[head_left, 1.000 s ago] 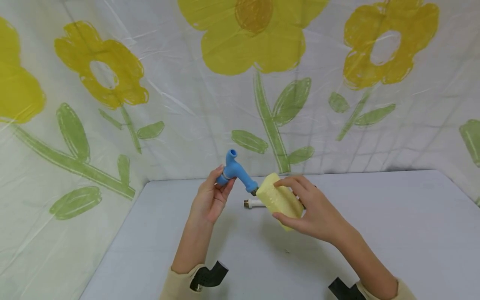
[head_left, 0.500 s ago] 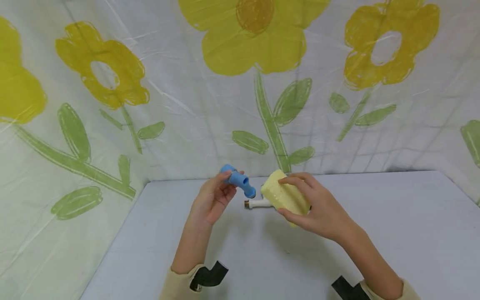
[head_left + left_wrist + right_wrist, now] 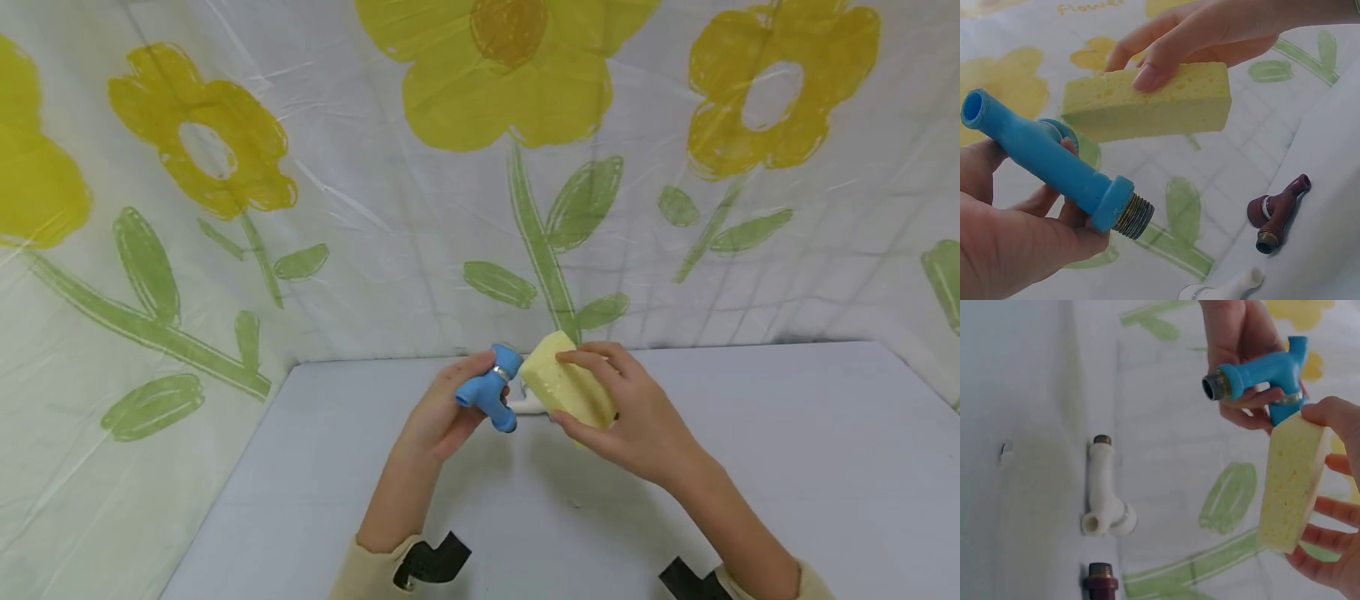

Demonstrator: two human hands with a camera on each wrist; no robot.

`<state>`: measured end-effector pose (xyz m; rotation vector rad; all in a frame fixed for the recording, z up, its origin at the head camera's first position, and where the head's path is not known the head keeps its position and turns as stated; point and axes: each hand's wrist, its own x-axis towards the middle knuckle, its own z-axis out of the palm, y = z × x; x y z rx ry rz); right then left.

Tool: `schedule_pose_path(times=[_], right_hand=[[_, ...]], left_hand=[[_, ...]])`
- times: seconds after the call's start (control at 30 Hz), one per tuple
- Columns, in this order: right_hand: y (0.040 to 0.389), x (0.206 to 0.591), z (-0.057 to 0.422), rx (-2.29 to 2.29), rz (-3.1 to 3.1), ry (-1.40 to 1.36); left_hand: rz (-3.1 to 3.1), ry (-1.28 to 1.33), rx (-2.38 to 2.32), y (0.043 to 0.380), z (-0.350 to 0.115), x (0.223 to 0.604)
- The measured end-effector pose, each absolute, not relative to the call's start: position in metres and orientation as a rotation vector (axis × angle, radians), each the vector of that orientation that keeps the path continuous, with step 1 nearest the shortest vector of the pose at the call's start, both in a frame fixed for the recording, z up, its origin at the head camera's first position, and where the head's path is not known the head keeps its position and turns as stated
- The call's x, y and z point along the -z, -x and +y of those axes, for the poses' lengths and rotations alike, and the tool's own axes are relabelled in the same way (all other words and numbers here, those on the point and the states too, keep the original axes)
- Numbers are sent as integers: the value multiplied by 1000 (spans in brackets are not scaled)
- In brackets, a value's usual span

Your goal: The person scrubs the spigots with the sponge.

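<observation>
My left hand (image 3: 452,406) holds a blue plastic tap (image 3: 491,390) above the table, its round knob up toward the sponge and its spout pointing left in the head view. The tap's threaded metal end (image 3: 1134,215) shows in the left wrist view. Between the thumb and fingers of my right hand (image 3: 630,408) is a pale yellow block sponge (image 3: 566,379). In the right wrist view, the sponge's upper end (image 3: 1300,425) lies close by the tap's knob (image 3: 1286,411).
A white tap (image 3: 1102,481) and a dark red tap (image 3: 1280,212) lie on the white table (image 3: 300,500) behind the hands. A small crumb (image 3: 575,503) sits near the middle. A flower-printed sheet (image 3: 360,250) hangs along the table's back edge.
My left hand has turned the blue tap over, so its spout swings from up to down-left, and has brought it rightward, closer to the sponge. The right hand has barely shifted.
</observation>
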<state>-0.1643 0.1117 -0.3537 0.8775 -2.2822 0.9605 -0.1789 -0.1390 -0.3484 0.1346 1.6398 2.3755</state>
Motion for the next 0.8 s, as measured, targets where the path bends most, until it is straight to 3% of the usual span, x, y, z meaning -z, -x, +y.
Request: schedule_pose_path(times=[0.4,0.8], right_hand=[[164,358,107,-885,-2139,-878],[163,357,104,-867,-2110,-755]], left_hand=[[1564,-93,-2318,175,-131,348],[1473,-314,-2253,177,-142,347]])
